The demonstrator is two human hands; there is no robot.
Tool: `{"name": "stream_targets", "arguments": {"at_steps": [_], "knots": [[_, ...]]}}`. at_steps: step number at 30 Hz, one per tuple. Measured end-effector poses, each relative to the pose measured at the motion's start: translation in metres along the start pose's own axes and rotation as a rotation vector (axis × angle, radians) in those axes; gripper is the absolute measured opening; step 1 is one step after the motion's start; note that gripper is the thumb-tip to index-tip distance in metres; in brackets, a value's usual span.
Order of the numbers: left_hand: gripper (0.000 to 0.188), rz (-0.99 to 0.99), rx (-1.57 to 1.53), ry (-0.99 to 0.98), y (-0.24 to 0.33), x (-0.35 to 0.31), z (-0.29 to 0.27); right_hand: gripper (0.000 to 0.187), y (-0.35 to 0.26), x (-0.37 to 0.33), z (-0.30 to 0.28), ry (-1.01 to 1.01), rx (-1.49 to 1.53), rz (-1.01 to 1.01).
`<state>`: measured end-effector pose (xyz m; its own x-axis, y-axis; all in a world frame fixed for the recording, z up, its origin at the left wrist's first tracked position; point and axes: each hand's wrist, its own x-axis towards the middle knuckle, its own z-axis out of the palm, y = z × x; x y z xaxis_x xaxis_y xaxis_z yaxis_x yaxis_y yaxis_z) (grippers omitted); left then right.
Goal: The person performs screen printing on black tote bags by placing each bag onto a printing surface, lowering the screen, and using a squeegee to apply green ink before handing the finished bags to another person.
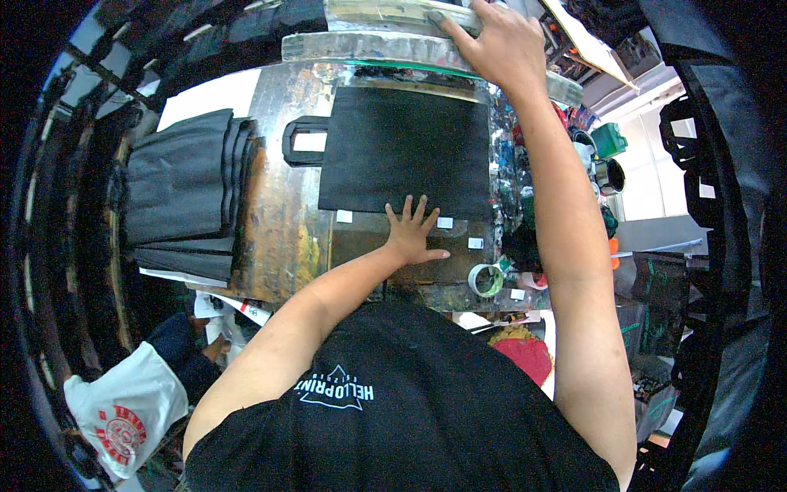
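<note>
A black fabric tote bag [406, 148] lies flat on the worn table, its loop handle [304, 141] pointing left. My left hand [410, 235] is spread out at the bag's near edge, fingertips resting on the cloth and palm on the brown board below it. At the far side my right hand [510, 49] grips the pale bar of a long wooden frame [373, 47], thumb on the near face. Its other fingers are partly cut off by the picture's top. Small white squares [445, 222] sit along the bag's near edge.
Left of the bag lies a stack of black bags [180, 176]. A tape roll [485, 280] stands near the table's front right. Cans and a green container [608, 140] crowd the right side. A person in a white shirt [131, 410] is at lower left.
</note>
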<state>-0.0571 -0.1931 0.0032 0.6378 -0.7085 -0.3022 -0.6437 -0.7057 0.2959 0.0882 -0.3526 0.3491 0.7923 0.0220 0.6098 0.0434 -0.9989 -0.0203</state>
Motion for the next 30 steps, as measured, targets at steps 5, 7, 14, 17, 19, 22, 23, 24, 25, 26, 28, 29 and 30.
{"name": "stream_targets", "arguments": {"at_steps": [5,7,14,17,19,22,23,24,25,26,28,29,30], "knots": [[0.116,-0.087,-0.479,0.129,-0.003,0.001,-0.059,0.058,0.026,-0.006,0.031,0.188,-0.121,-0.145],[0.112,-0.117,-0.95,0.147,-0.03,-0.006,-0.118,0.057,0.023,-0.015,0.027,0.155,-0.126,-0.139],[0.113,0.166,-2.276,0.529,-0.1,-0.093,-0.217,0.054,-0.001,-0.117,0.031,-0.192,-0.036,-0.105],[0.12,-0.102,-2.162,0.432,-0.1,-0.114,-0.152,0.063,-0.006,-0.167,0.058,-0.48,-0.016,-0.089],[0.118,-0.405,-2.167,0.443,-0.101,-0.116,-0.108,0.068,-0.001,-0.197,0.089,-0.528,0.04,-0.047],[0.12,-0.388,-2.212,0.246,-0.125,-0.116,-0.059,0.064,-0.002,-0.207,0.103,-0.613,0.044,-0.006],[0.12,-0.398,-2.187,0.237,-0.129,-0.114,-0.054,0.063,-0.001,-0.206,0.105,-0.648,0.049,0.007],[0.12,-0.408,-2.161,0.226,-0.132,-0.114,-0.048,0.062,0.003,-0.204,0.105,-0.657,0.068,-0.006],[0.119,-0.459,-2.154,0.217,-0.131,-0.114,-0.051,0.061,0.003,-0.201,0.103,-0.668,0.072,-0.005],[0.119,-0.509,-2.146,0.208,-0.128,-0.115,-0.054,0.061,0.003,-0.199,0.101,-0.68,0.076,-0.004],[0.118,-0.569,-2.135,0.202,-0.127,-0.115,-0.054,0.061,0.0,-0.202,0.099,-0.716,0.059,-0.009],[0.117,-0.577,-2.133,0.209,-0.128,-0.114,-0.052,0.061,-0.004,-0.206,0.099,-0.735,0.062,0.0],[0.116,-0.586,-2.131,0.216,-0.129,-0.114,-0.049,0.061,-0.009,-0.214,0.099,-0.754,0.065,0.011]]}}
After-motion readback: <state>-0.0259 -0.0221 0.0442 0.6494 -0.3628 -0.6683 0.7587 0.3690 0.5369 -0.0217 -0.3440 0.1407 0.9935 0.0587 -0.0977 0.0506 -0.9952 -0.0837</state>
